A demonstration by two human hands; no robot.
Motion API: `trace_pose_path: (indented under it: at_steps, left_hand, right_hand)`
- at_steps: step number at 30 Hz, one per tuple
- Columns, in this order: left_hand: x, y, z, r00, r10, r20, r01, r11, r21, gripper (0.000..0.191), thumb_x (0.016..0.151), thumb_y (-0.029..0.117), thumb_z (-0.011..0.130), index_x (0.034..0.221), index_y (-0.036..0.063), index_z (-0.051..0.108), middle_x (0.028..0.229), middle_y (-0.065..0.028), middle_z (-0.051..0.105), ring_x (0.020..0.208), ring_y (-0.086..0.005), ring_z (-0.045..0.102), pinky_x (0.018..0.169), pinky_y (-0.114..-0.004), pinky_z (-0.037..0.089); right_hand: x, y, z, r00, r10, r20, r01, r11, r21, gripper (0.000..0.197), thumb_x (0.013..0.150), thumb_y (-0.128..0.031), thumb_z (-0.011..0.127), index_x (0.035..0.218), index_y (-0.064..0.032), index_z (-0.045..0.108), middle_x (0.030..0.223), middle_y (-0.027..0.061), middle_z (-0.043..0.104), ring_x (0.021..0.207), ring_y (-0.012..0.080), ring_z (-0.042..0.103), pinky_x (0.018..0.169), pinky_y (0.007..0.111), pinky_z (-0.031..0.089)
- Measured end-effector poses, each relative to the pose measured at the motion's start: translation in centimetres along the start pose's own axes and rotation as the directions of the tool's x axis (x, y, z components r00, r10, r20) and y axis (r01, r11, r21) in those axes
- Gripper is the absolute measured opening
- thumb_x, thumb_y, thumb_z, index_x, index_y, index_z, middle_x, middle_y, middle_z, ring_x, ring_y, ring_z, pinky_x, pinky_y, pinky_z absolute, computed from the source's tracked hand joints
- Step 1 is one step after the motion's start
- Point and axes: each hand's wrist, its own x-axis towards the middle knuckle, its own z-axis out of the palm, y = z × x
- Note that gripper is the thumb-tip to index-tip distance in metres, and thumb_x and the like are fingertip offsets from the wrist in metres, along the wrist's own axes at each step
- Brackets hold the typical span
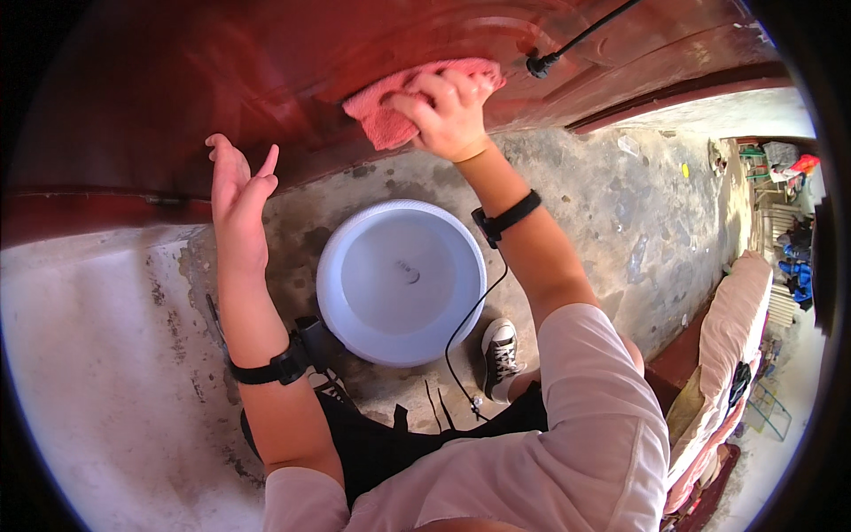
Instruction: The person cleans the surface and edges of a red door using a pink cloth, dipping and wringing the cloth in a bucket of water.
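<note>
A pink cloth [382,120] is bunched under my right hand [447,113], pressed against a glossy dark-red panelled surface [279,60]. My left hand [238,189] holds nothing; its fingers are spread in front of the lower part of that surface, and whether they touch it I cannot tell. Below and between my forearms, a round pale-blue plastic basin [402,282] stands on the floor by my feet. What looks like clear water lies in it, over a small dark mark on the bottom.
A black cable with a plug-like end [542,65] hangs against the red surface, right of the cloth. Stained concrete floor [598,199] stretches rightward to a bed with pale bedding [728,326]. A white wall [120,359] stands at my left. A thin black wire [459,332] crosses the basin's rim.
</note>
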Motion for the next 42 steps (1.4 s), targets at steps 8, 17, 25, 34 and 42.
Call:
trace_pose_path:
  at_steps: [8, 17, 25, 34, 42]
  left_hand:
    - [0.0, -1.0, -0.3, 1.0, 0.013, 0.02, -0.012, 1.0, -0.029, 0.085, 0.093, -0.008, 0.049, 0.167, -0.0093, 0.006, 0.15, -0.0055, 0.034, 0.147, -0.0042, 0.028, 0.131, -0.055, 0.028]
    - [0.3, -0.8, -0.5, 0.999, -0.005, 0.043, 0.007, 0.999, -0.031, 0.086, 0.094, -0.008, 0.049, 0.167, -0.009, 0.005, 0.144, -0.0067, 0.035, 0.143, -0.0031, 0.029, 0.131, -0.056, 0.027]
    - [0.4, -1.2, -0.7, 0.999, 0.0, 0.042, 0.002, 0.999, -0.034, 0.087, 0.094, -0.008, 0.05, 0.167, -0.0086, 0.004, 0.148, -0.0083, 0.033, 0.148, -0.0048, 0.027, 0.131, -0.057, 0.027]
    - [0.2, -0.9, -0.3, 1.0, 0.004, 0.012, -0.004, 1.0, -0.028, 0.087, 0.091, -0.01, 0.049, 0.166, -0.0104, 0.005, 0.128, -0.004, 0.039, 0.126, -0.004, 0.042, 0.131, -0.056, 0.028]
    - [0.2, -0.6, -0.6, 0.998, -0.004, 0.059, 0.003, 1.0, 0.015, 0.088, 0.089, -0.01, 0.048, 0.166, -0.0087, 0.006, 0.125, -0.0042, 0.04, 0.115, -0.0054, 0.043, 0.131, -0.057, 0.029]
  right_hand:
    - [-9.2, -0.3, 2.1, 0.933, -0.09, 0.349, 0.088, 0.996, 0.021, 0.035, 0.085, -0.027, 0.066, 0.117, -0.0397, 0.067, 0.127, -0.0116, 0.061, 0.118, 0.0148, 0.056, 0.097, 0.042, 0.038]
    - [-2.6, -0.2, -3.9, 0.95, -0.067, 0.305, 0.0, 0.977, 0.214, 0.034, 0.082, -0.019, 0.068, 0.116, -0.0208, 0.07, 0.126, 0.0005, 0.062, 0.116, 0.0281, 0.054, 0.098, 0.047, 0.044]
    - [8.7, 2.9, -7.8, 0.993, 0.009, -0.12, -0.018, 0.997, -0.071, 0.038, 0.067, -0.027, 0.08, 0.103, -0.0372, 0.08, 0.123, -0.0051, 0.063, 0.117, 0.0259, 0.05, 0.1, 0.042, 0.036]
    - [0.8, 0.3, -0.6, 0.943, 0.315, -0.106, -0.296, 0.941, 0.164, 0.033, 0.068, -0.024, 0.082, 0.099, -0.0328, 0.073, 0.116, -0.0056, 0.059, 0.114, 0.0278, 0.05, 0.096, 0.047, 0.033]
    - [-8.7, -0.2, 1.2, 0.949, 0.255, 0.187, -0.268, 0.962, 0.049, 0.03, 0.076, -0.023, 0.075, 0.103, -0.0346, 0.073, 0.117, -0.0094, 0.059, 0.115, 0.0231, 0.051, 0.093, 0.048, 0.036]
